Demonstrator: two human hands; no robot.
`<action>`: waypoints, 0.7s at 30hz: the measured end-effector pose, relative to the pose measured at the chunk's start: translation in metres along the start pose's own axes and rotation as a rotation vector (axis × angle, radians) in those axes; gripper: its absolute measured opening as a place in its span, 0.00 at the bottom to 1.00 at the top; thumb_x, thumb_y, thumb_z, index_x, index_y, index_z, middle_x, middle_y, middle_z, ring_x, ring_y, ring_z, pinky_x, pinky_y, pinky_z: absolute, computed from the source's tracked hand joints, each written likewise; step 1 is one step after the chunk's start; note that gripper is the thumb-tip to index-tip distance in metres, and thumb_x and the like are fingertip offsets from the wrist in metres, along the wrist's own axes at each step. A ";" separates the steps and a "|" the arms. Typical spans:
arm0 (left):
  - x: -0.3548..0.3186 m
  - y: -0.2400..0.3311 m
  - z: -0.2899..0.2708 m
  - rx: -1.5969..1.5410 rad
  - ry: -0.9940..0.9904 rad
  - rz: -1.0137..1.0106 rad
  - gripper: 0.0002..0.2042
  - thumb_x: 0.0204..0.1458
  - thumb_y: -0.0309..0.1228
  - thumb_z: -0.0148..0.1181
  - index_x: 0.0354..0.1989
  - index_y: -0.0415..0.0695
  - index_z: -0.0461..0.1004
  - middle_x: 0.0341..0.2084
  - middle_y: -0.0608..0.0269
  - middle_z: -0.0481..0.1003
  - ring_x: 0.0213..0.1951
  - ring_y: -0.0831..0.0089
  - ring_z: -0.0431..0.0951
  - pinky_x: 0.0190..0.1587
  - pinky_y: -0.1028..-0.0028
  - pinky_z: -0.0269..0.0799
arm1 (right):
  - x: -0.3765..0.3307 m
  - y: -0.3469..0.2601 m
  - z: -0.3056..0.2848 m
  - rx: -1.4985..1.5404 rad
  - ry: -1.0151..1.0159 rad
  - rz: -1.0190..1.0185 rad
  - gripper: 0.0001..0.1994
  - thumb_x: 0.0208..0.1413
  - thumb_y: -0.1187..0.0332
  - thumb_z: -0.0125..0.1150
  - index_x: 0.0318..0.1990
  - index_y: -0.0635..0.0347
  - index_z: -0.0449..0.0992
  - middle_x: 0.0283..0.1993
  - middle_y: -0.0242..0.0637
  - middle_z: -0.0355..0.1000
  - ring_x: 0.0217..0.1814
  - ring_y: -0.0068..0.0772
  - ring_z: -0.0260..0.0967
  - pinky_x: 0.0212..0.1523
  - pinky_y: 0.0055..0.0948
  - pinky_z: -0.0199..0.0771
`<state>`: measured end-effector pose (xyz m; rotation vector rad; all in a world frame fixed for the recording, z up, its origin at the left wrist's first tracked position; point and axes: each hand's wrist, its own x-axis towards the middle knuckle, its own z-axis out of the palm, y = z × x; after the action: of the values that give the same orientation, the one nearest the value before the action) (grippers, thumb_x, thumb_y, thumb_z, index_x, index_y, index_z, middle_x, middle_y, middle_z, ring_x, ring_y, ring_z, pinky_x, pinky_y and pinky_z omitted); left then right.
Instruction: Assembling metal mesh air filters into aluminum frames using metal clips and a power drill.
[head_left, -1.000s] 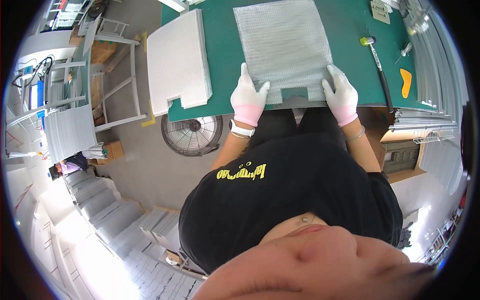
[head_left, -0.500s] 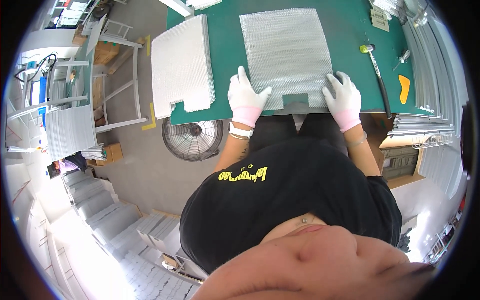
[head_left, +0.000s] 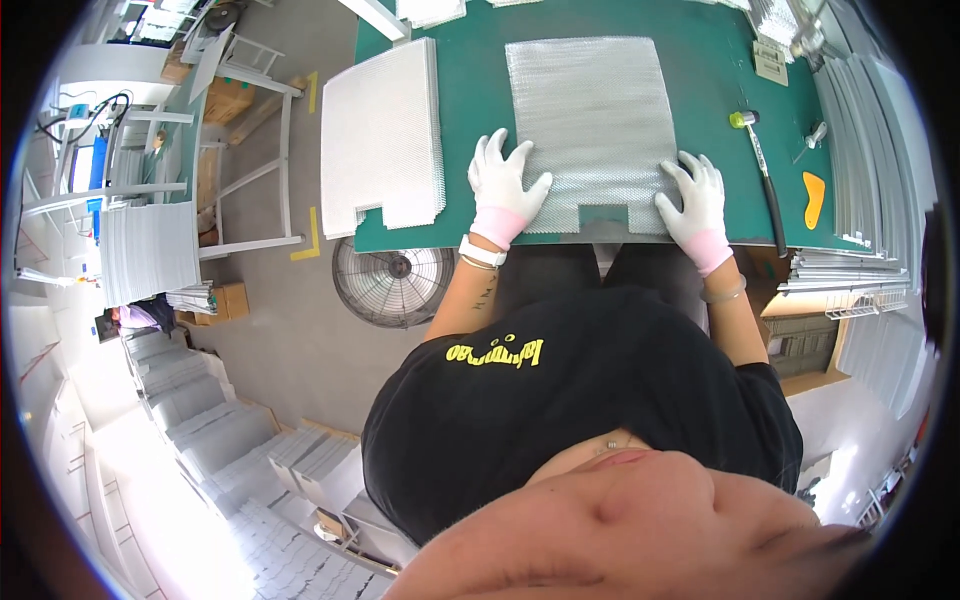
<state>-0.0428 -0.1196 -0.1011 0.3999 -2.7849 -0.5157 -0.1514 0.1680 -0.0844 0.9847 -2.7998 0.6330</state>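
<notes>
A silvery mesh sheet (head_left: 595, 120) with a notch in its near edge lies flat on the green work table (head_left: 470, 90). My left hand (head_left: 505, 180), in a white glove with a pink cuff, rests at its left edge near the front corner, fingers spread. At the right edge my gloved right hand (head_left: 695, 203) lies with its thumb and fingers apart, touching the sheet's side. Neither hand grips anything. To the left, a stack of pale mesh sheets (head_left: 380, 130) with a similar notch sits at the table's edge.
Right of the sheet lie a mallet (head_left: 762, 180) with a black handle, a yellow-orange flat piece (head_left: 814, 200) and a small tool (head_left: 812, 140). Long metal strips (head_left: 850, 150) line the right side. On the floor stands a round fan (head_left: 395, 280), left of my legs.
The whole view has shifted slightly, so the table appears lower and further right. My left fingers have spread and shifted along the sheet's edge; the right hand stays at its side.
</notes>
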 end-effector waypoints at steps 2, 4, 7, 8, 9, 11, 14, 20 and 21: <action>0.007 -0.002 -0.004 0.018 0.005 0.030 0.27 0.44 0.46 0.67 0.53 0.47 0.75 0.64 0.42 0.59 0.67 0.42 0.52 0.67 0.47 0.46 | 0.002 0.003 -0.001 -0.014 0.034 0.004 0.22 0.47 0.61 0.66 0.52 0.53 0.76 0.63 0.52 0.63 0.67 0.58 0.56 0.67 0.50 0.54; 0.017 -0.003 -0.012 0.038 0.010 0.060 0.25 0.44 0.46 0.67 0.50 0.48 0.77 0.64 0.41 0.58 0.67 0.41 0.52 0.67 0.46 0.46 | 0.004 0.008 -0.001 0.003 0.025 -0.032 0.23 0.46 0.60 0.67 0.52 0.54 0.77 0.63 0.52 0.63 0.67 0.59 0.56 0.67 0.50 0.53; 0.054 -0.015 -0.039 -0.016 0.104 0.195 0.24 0.45 0.46 0.66 0.48 0.45 0.77 0.63 0.38 0.58 0.66 0.40 0.54 0.67 0.47 0.48 | 0.003 0.021 -0.004 0.136 0.160 -0.008 0.20 0.51 0.63 0.64 0.52 0.58 0.76 0.62 0.53 0.64 0.66 0.57 0.58 0.66 0.48 0.56; 0.075 -0.021 -0.051 -0.062 0.185 0.243 0.23 0.45 0.44 0.66 0.47 0.43 0.77 0.62 0.38 0.60 0.64 0.41 0.58 0.66 0.49 0.51 | 0.002 0.028 -0.002 0.208 0.252 0.036 0.18 0.54 0.64 0.63 0.52 0.59 0.76 0.62 0.53 0.65 0.65 0.56 0.59 0.66 0.47 0.57; 0.100 -0.031 -0.062 -0.064 0.292 0.286 0.21 0.47 0.42 0.66 0.46 0.41 0.77 0.59 0.41 0.65 0.61 0.44 0.64 0.63 0.52 0.58 | 0.003 0.029 -0.007 0.153 0.298 0.057 0.16 0.57 0.67 0.60 0.52 0.63 0.75 0.60 0.52 0.66 0.64 0.54 0.61 0.65 0.46 0.59; 0.170 -0.061 -0.071 -0.026 0.332 0.287 0.22 0.51 0.42 0.62 0.47 0.37 0.76 0.43 0.44 0.77 0.50 0.51 0.76 0.56 0.59 0.70 | -0.005 0.050 0.006 0.121 0.359 0.131 0.16 0.58 0.67 0.59 0.52 0.65 0.74 0.59 0.51 0.68 0.62 0.51 0.63 0.65 0.43 0.60; 0.268 -0.115 -0.061 0.268 0.369 0.139 0.30 0.51 0.51 0.60 0.50 0.34 0.73 0.46 0.42 0.76 0.49 0.49 0.76 0.55 0.58 0.71 | 0.003 0.048 0.007 0.136 0.414 0.150 0.16 0.58 0.68 0.58 0.52 0.66 0.74 0.58 0.49 0.69 0.61 0.50 0.65 0.63 0.42 0.62; 0.374 -0.189 -0.040 0.348 0.085 -0.447 0.37 0.48 0.54 0.59 0.58 0.32 0.68 0.54 0.46 0.72 0.61 0.56 0.68 0.58 0.57 0.68 | 0.015 0.042 0.001 0.095 0.396 0.100 0.15 0.57 0.69 0.60 0.50 0.65 0.74 0.57 0.49 0.70 0.60 0.50 0.66 0.63 0.43 0.62; 0.379 -0.204 -0.047 0.251 -0.058 -0.669 0.34 0.48 0.50 0.60 0.57 0.33 0.70 0.54 0.46 0.73 0.60 0.56 0.70 0.56 0.55 0.70 | 0.021 0.040 0.000 0.088 0.381 0.062 0.15 0.57 0.69 0.59 0.51 0.65 0.73 0.57 0.49 0.70 0.60 0.50 0.66 0.63 0.43 0.63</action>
<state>-0.3331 -0.4378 -0.0532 1.4120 -2.7252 -0.3048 -0.1923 0.1845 -0.0933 0.7024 -2.4910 0.8567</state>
